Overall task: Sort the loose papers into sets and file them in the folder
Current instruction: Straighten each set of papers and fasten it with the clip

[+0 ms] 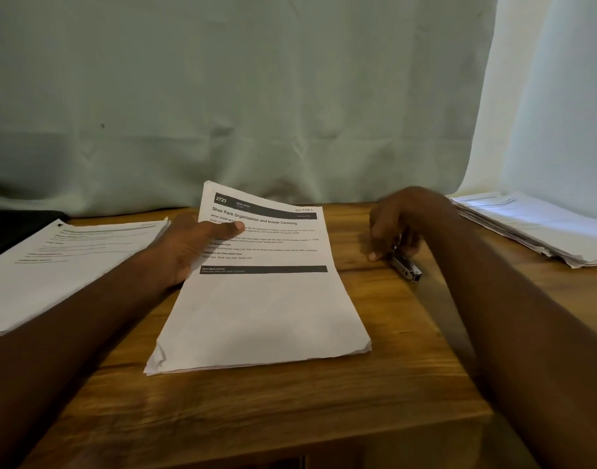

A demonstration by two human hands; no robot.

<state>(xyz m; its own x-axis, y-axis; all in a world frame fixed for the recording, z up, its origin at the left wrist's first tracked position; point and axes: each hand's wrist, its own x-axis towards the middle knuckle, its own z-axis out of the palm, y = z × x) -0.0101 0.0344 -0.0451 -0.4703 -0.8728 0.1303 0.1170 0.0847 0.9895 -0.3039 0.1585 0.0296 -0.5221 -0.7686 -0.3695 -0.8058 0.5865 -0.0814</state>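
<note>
Item: thin set of white printed sheets headed "Shoe Rack Organization and Insole Cleaning" (263, 282), lying mid-table, long axis running from the near edge away toward the curtain, far left corner lifted off the wood.

Left hand (192, 245): grips the set at that lifted upper-left corner, thumb on top across the text, fingers underneath and hidden.

Right hand (397, 225): just right of the set's upper edge, fingers curled down over a small silver metal stapler (403, 265); whether it has a firm hold or is only closing on it cannot be told. The stapler lies slantwise, its free end pointing toward the near right.

Governing relation: the raised corner lies to the left of the stapler, near it but apart; the right hand is the nearer to the tool, the left to the corner. Judged next step: bring the stapler across to the held corner.

Surface: brown wood-grain table (290, 401).

Also present: white printed stack at far right (541, 231); white printed stack at left (60, 265); black flat object, possibly the folder, at far left edge (16, 228); pale green cloth backdrop (256, 96).
</note>
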